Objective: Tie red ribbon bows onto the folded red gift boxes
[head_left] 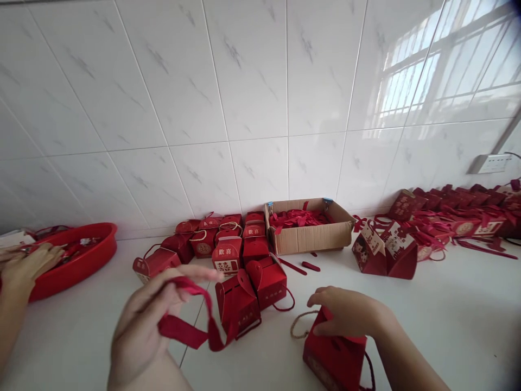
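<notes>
A dark red ribbon (185, 331) hangs in a loose loop from my left hand (140, 317), pinched between thumb and fingers. Its far end trails toward a red gift box (238, 301) standing just to the right. My right hand (350, 315) is closed over the folded top of another red gift box (336, 358) near the front edge. A tan rope handle (299, 326) sticks out on that box's left side, and a dark red cord (370, 369) on its right. My right palm hides part of the box top.
Several red gift boxes (227, 255) cluster behind. A cardboard box (313, 239) of red ribbons stands against the tiled wall (260, 168). Open boxes (385, 250) and ribbons are at right. Another person's hands (36, 266) reach into a red basin (77, 277) at left.
</notes>
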`<state>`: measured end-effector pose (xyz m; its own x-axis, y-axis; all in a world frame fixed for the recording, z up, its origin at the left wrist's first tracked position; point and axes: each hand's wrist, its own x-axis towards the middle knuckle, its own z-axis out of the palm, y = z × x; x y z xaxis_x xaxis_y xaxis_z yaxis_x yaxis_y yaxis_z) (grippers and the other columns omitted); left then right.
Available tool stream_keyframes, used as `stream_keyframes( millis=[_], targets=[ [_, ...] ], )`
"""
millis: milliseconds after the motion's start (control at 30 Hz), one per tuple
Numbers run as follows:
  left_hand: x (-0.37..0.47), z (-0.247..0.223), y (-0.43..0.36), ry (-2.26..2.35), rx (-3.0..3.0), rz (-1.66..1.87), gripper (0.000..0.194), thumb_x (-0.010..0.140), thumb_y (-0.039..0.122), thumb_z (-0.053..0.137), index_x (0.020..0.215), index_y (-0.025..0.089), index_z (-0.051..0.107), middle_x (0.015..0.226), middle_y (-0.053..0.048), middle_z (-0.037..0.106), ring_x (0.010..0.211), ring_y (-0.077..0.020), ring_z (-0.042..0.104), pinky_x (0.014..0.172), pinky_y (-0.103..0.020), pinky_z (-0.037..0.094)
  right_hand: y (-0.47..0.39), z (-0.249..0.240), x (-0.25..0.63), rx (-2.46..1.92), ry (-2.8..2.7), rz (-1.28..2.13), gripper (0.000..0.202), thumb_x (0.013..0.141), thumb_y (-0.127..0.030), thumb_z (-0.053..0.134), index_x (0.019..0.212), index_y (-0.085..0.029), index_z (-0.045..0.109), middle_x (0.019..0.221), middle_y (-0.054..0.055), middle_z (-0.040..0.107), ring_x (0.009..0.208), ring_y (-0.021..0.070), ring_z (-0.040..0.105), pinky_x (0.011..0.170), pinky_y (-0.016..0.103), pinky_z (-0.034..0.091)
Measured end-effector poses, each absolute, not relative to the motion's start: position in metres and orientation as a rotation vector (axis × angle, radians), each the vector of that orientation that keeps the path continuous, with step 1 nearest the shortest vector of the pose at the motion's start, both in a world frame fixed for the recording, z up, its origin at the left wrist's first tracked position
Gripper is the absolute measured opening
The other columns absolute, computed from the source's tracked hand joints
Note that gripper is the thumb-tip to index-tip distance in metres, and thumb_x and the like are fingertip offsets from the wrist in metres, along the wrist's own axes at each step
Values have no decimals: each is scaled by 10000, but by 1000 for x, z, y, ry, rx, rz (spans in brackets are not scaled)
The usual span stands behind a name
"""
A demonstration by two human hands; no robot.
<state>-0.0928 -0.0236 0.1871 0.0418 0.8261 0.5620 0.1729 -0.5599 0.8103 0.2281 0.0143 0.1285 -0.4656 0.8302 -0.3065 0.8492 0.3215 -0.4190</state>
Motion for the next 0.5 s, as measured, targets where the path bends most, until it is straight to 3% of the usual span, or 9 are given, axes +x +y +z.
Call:
stream_keyframes(
  millis=[133, 200, 333, 500],
  targets=[
    [-77, 180, -8, 1262, 2026, 507, 293, 863, 399, 497, 808, 210, 713, 784, -27, 722, 720, -178, 635, 659, -247, 493, 14, 129, 229, 1593, 2545, -810, 521, 749, -465, 566, 1226, -260, 607, 1210, 113, 620, 1066, 337, 594, 875, 460, 469],
    [-64, 168, 5, 1375, 1993, 197, 365, 868, 413, 439, 722, 189, 688, 728, -26, 707, 661, -169, 621, 604, -240, 465, 15, 128, 229, 1585, 2557, -803, 514, 756, -459, 557, 1226, -259, 609, 1212, 115, 621, 1073, 337, 591, 881, 457, 465],
    [-51, 136, 35, 1414, 1814, 50, 301, 806, 418, 481, 734, 172, 638, 795, -45, 708, 694, -177, 649, 587, -234, 461, 15, 127, 230, 1599, 2556, -798, 486, 753, -464, 561, 1185, -254, 636, 1190, 115, 629, 1039, 337, 606, 855, 448, 474],
    [-62, 117, 58, 1557, 1845, 127, 210, 734, 375, 523, 689, 183, 594, 683, -17, 654, 633, -170, 588, 571, -245, 413, 13, 131, 231, 1608, 2547, -824, 454, 748, -469, 571, 1136, -251, 660, 1157, 108, 642, 999, 324, 621, 827, 433, 479]
  ],
)
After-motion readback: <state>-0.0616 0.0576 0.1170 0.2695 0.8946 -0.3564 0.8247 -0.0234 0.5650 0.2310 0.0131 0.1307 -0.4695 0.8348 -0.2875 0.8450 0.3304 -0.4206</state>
